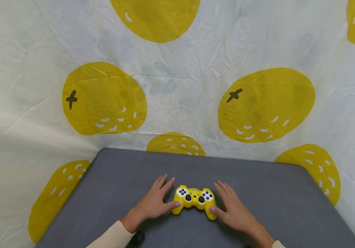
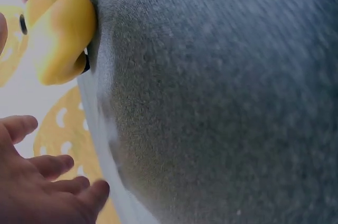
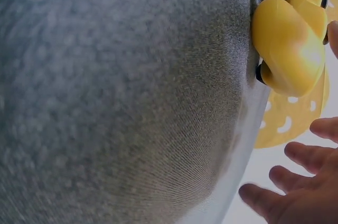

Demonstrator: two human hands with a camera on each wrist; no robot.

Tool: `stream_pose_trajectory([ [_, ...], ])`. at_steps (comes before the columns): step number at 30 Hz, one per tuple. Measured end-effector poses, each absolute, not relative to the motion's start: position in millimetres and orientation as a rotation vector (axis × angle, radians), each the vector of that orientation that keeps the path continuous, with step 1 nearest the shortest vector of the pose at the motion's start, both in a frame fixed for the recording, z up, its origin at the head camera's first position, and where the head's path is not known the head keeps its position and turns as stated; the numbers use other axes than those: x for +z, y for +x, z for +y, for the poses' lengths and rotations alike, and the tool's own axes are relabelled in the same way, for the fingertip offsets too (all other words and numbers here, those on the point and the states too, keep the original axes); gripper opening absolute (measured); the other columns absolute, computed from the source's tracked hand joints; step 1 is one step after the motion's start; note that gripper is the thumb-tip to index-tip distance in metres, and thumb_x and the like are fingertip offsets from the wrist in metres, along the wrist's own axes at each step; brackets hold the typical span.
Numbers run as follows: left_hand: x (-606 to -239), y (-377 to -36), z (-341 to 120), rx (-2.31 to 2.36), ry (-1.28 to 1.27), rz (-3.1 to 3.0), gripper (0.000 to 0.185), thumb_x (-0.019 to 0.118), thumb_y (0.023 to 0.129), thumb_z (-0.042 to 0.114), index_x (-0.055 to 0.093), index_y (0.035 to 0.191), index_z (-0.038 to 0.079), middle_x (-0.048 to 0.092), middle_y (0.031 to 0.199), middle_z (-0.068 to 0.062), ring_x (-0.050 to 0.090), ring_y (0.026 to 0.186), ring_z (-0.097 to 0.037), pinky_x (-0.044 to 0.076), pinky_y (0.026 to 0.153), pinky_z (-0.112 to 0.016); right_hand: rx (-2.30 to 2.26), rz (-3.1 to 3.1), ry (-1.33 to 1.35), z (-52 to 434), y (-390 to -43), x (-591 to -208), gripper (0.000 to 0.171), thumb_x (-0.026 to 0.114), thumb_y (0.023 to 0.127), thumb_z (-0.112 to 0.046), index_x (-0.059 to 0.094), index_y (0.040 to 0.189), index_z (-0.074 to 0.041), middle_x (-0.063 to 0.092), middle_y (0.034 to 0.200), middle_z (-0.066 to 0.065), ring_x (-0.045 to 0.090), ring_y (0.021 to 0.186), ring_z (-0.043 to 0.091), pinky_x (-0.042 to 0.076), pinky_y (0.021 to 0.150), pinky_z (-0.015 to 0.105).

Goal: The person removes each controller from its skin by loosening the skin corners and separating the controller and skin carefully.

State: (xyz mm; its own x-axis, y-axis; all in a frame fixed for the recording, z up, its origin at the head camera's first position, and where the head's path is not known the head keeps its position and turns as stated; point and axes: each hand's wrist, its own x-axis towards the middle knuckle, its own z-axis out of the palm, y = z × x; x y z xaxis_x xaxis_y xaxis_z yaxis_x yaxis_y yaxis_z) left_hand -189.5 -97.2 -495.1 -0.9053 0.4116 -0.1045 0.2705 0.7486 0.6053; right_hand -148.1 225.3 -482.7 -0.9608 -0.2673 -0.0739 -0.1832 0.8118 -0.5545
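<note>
Controller: a yellow gamepad lay on the grey tabletop, between both hands.
Left hand: grip spread flat, thumb tip touching the gamepad's left handle.
Right hand: grip spread flat, thumb touching the right handle.

Two bare hands; cream long sleeves at both wrists; a dark band under the left cuff.

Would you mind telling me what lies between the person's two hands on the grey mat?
In the head view, a yellow game controller lies between the left hand and right hand; both thumbs touch its grips.
</note>
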Motion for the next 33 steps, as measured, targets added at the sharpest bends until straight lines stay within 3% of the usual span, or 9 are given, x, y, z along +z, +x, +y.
stream_pose_trajectory([
  [5,-496,-193,-99,1.075,0.549,2.616,0.094,0.068,0.090,0.068,0.032,0.165,0.024,0.023,0.173,-0.015,0.027,0.158,-0.044,0.035,0.116,-0.073,-1.030,2.801,-0.300,225,-152,-482,0.086,0.075,0.094,-0.043,0.036,0.161,-0.006,0.035,0.167,0.023,0.033,0.152,0.050,0.029,0.119,0.073],
  [12,-498,-199,-98,1.295,0.579,2.465,0.089,0.076,0.092,0.053,0.037,0.163,0.016,0.034,0.168,-0.017,0.044,0.149,-0.039,0.048,0.114,-0.054,-1.369,2.576,-0.156,223,-159,-481,0.082,0.081,0.091,-0.022,0.038,0.159,-0.004,0.044,0.160,0.027,0.054,0.137,0.046,0.055,0.104,0.055],
  [20,-497,-204,-95,1.464,0.518,2.320,0.083,0.081,0.092,0.038,0.041,0.160,0.010,0.046,0.159,-0.022,0.055,0.138,-0.041,0.052,0.110,-0.053,-1.506,2.436,-0.072,225,-169,-482,0.082,0.082,0.089,-0.012,0.039,0.157,0.000,0.050,0.153,0.029,0.066,0.122,0.035,0.057,0.095,0.050],
  [27,-498,-209,-92,1.532,0.441,2.233,0.081,0.083,0.090,0.030,0.044,0.156,0.005,0.055,0.149,-0.024,0.065,0.124,-0.035,0.058,0.099,-0.050,-1.544,2.324,-0.104,227,-175,-481,0.083,0.080,0.089,-0.007,0.035,0.157,0.007,0.050,0.150,0.034,0.067,0.115,0.031,0.058,0.087,0.040],
  [33,-495,-212,-90,1.557,0.343,2.174,0.075,0.084,0.090,0.024,0.049,0.152,0.000,0.062,0.141,-0.023,0.067,0.119,-0.031,0.058,0.098,-0.046,-1.547,2.244,-0.123,230,-181,-481,0.083,0.081,0.088,-0.009,0.037,0.155,0.009,0.050,0.149,0.034,0.067,0.112,0.028,0.060,0.088,0.040],
])
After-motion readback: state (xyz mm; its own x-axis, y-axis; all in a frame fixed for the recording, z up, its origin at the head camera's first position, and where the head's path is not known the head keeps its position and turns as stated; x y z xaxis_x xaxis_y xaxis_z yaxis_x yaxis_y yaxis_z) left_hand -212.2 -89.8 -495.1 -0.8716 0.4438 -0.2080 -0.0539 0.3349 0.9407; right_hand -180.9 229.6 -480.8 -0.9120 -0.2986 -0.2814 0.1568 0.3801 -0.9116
